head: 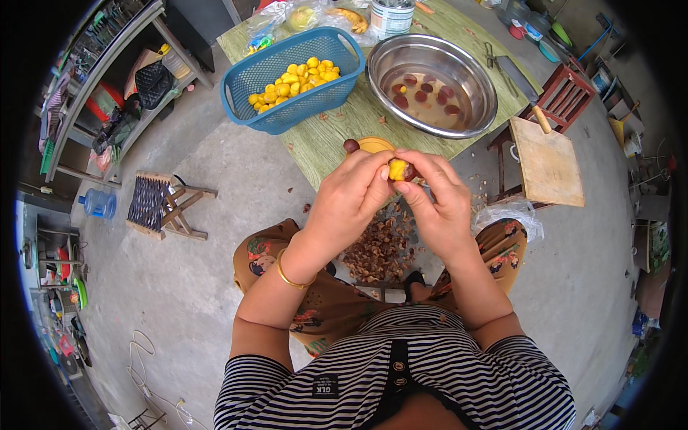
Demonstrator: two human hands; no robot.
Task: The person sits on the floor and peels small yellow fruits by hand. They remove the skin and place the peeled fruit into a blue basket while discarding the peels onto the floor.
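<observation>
A half-peeled chestnut [398, 170] is held between my two hands, its yellow flesh bare on the left and brown shell still on its right side. My left hand [357, 180] pinches it with thumb and forefinger. On the other side, the fingertips of my right hand [436, 196] grip the shelled part. Just beyond my left fingers, an unpeeled chestnut [351, 145] sits beside a round yellow object [376, 144], mostly hidden. Peeled yellow chestnuts fill part of a blue plastic basket [250, 72]. Several brown chestnuts [421, 97] lie in water in a steel basin [478, 70].
The basket and basin stand on a green wood-grain table [309, 156]. A cleaver [518, 80] lies at its right edge, its handle over a wooden board [548, 161]. Shell pieces [379, 247] cover the floor between my feet. A folding stool [166, 207] stands at left.
</observation>
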